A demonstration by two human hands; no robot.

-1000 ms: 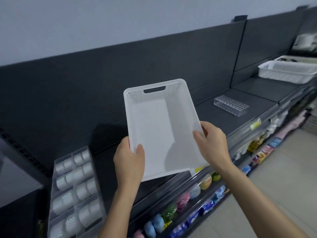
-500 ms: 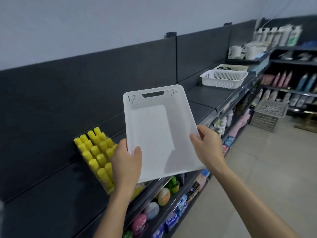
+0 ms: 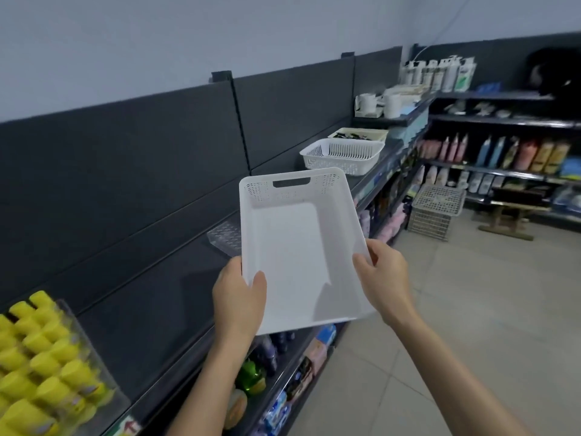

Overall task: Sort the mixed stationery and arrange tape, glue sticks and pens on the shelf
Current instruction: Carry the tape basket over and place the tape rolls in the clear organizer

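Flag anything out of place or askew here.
A grey mesh crate stands on the floor, not shelved, with a tray lying crooked on top. The held white basket is merely tilted.

Bare forearms run up from the frame's bottom edge; the left hand (image 3: 239,297) and right hand (image 3: 385,278), mid-frame, are bare as well.

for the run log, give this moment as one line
item: empty white basket | left hand: grips its left edge | right hand: grips its right edge | where: raised beside dark shelf | nearby: yellow glue sticks
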